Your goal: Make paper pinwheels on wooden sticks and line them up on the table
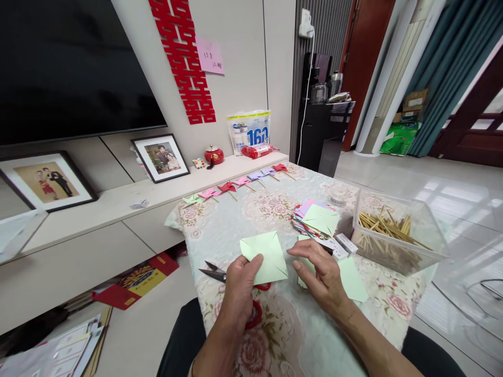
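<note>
My left hand (241, 283) pinches a light green square of paper (269, 256) by its left side, thumb on top. Short diagonal slits run in from the corners of this square. Just right of it is my right hand (322, 272), its thumb and fingers apart and nothing between them. More light green paper (352, 280) lies beneath and beside the right hand, partly hidden by it. Under my left hand and the held square are scissors with red handles (254, 315) and dark blades (213, 272); their middle is covered.
Several paper pinwheels on sticks (228, 188) line the table's far edge. A stack of coloured paper squares (316, 219) lies behind my right hand, near small white boxes (346, 244). At right, a clear plastic bin (401, 254) holds thin wooden sticks (385, 225). A floral cloth (220, 222) covers the table.
</note>
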`<state>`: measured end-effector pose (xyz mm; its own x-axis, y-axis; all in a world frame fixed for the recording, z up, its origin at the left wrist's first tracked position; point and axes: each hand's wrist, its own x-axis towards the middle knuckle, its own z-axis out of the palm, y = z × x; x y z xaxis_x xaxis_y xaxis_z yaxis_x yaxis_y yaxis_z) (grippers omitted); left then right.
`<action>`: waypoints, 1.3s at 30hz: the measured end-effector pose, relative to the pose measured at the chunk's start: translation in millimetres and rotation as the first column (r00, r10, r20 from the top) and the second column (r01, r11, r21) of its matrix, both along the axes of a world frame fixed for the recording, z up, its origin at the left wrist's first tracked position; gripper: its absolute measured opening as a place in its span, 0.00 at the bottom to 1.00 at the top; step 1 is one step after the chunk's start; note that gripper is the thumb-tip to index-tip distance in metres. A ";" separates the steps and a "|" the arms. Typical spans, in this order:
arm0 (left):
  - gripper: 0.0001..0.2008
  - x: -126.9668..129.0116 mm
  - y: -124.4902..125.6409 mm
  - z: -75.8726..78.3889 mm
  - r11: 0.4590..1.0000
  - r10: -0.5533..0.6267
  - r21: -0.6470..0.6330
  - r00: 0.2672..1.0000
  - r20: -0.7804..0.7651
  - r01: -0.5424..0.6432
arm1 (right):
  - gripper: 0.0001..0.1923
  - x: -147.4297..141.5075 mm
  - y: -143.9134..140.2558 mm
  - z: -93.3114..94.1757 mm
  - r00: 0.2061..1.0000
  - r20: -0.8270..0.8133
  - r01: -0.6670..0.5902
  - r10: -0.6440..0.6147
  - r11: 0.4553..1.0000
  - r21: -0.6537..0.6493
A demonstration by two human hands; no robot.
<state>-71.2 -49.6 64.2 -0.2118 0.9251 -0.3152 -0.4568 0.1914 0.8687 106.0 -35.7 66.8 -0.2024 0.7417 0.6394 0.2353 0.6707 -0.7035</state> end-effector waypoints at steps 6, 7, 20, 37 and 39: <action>0.20 3.6 -2.2 -2.2 0.997 -0.075 0.013 0.996 0.043 0.074 | 0.11 -4.3 5.9 -7.3 0.980 0.133 -0.145 0.147 0.989 -0.024; 0.20 3.0 -2.3 -1.2 0.996 -0.085 0.012 0.994 0.066 0.085 | 0.11 -5.0 7.1 -10.0 0.978 0.148 -0.143 0.144 0.990 -0.019; 0.17 1.9 -5.3 -5.2 0.990 -0.135 0.038 0.991 0.008 0.134 | 0.07 -6.6 6.5 -9.8 0.947 0.142 -0.274 0.290 0.954 -0.120; 0.18 10.1 -7.9 -2.8 0.986 -0.162 0.025 0.979 -0.127 0.167 | 0.08 -10.2 5.2 -6.5 0.979 0.019 -0.140 0.201 0.746 -0.651; 0.18 10.3 -8.5 -1.5 0.984 -0.172 0.019 0.978 -0.118 0.176 | 0.08 -10.3 5.4 -6.7 0.980 0.033 -0.124 0.195 0.736 -0.665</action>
